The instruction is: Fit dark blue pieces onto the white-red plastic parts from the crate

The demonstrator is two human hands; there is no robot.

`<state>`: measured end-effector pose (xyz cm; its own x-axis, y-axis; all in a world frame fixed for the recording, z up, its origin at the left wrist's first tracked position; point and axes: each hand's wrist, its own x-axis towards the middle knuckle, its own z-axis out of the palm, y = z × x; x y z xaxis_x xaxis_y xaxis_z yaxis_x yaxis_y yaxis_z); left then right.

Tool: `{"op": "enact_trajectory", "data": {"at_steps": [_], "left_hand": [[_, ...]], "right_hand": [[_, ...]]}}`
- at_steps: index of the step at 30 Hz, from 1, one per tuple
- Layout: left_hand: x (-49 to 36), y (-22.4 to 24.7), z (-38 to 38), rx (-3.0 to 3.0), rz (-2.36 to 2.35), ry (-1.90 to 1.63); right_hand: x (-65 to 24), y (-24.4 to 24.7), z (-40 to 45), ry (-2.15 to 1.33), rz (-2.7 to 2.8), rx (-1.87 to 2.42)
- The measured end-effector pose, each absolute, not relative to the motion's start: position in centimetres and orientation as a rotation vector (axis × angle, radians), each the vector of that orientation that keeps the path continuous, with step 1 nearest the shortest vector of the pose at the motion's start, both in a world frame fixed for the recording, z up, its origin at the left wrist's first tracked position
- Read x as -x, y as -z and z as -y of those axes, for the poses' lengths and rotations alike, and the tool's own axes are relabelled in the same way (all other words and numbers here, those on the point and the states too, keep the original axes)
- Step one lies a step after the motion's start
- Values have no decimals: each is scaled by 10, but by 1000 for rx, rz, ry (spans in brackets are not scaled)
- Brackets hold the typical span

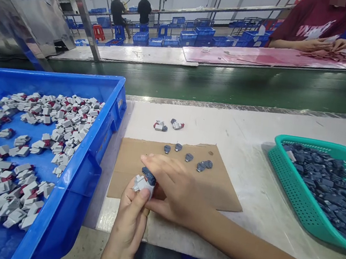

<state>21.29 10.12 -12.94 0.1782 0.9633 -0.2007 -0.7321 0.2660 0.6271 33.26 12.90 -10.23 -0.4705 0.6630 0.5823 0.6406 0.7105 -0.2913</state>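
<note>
My left hand (pixel 134 211) grips a white plastic piece (pixel 142 184), thumb pressed on its near side. A dark blue plastic piece (pixel 148 174) sits against the top right of the white one. Over it arches my right hand (pixel 173 188), its fingers closed around the dark blue piece from the right and partly hiding it. Both hands are above a brown cardboard sheet (pixel 222 194). Several loose dark blue pieces (pixel 188 157) lie on the cardboard beyond my right hand. Behind the sheet lie two white pieces with dark blue and red parts (pixel 177 124).
At left, a blue bin (pixel 102 136) holds many white and dark red pieces. A green basket (pixel 298 206) of dark blue pieces stands at right. Past the white table (pixel 245 128) runs a green conveyor belt (pixel 168 78). A co-worker (pixel 314 25) handles small parts across it.
</note>
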Motion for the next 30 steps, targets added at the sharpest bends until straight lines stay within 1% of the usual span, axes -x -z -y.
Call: {"op": "enact_trajectory", "data": {"at_steps": [4,15,18,22,26,30], "left_hand": [[-212,129,-102,-433,-576,-1248],[-212,131,-103,-446,-568,-1244],[-211,131,-104,-398,-538,-1230],[-207,129,-105,-192,-399,-1261],[-202,126,-105,-22,-138,-1218],[-200,126,-103,-156,-84,-1208]], "right_hand": [[-330,99,-136,-84,2245,956],[-328,114,-138,256,2117,894],[-325,111,-136,236,2158,977],[-328,100,-127,95,2257,1225],[-360,88,-108,122,2164,1333],[-419,76,-95,236,1976,1425]]}}
